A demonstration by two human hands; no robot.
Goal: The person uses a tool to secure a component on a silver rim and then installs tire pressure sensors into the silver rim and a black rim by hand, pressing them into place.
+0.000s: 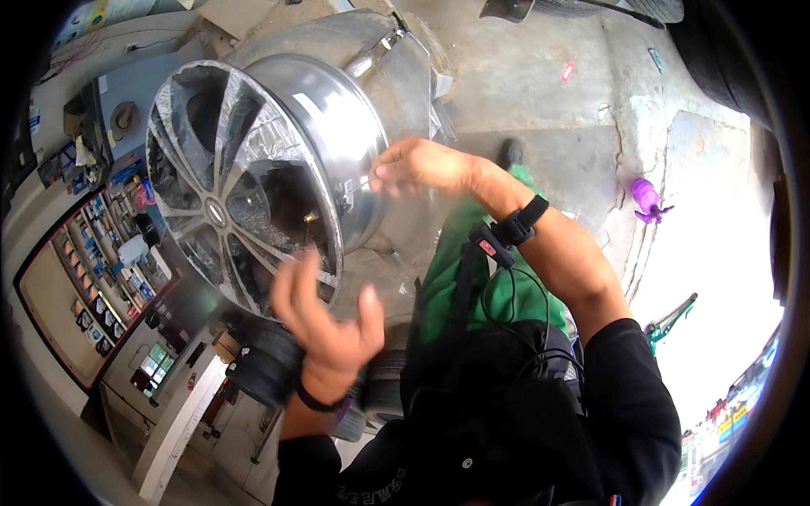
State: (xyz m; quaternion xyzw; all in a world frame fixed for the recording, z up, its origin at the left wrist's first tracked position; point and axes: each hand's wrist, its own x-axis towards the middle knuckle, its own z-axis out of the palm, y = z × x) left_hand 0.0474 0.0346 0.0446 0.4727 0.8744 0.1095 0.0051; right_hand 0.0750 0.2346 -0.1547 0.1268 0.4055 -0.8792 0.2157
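Note:
In front of me stands a large alloy wheel rim (pixel 215 211), tilted, its spoked face turned to my left and covered in part with torn clear film. Through a gap between its spokes shows a small brass-coloured piece (pixel 310 218). At the face's lower edge is my left hand (pixel 325 325), its fingers spread, slightly blurred, holding nothing I can see. By the rim's shiny barrel (pixel 337 118), my right hand (pixel 422 166) has curled fingers with the tips pressed together. Anything between them is too small to name. A small label (pixel 348 196) sits on the barrel beside those fingertips.
Black tyres (pixel 266 363) lie below the rim. A shelf rack (pixel 105 261) with many small packages stands at the left. On the concrete floor are a purple spray bottle (pixel 646 198) and a red tag (pixel 568 72). More tyres (pixel 709 67) stand at the upper right.

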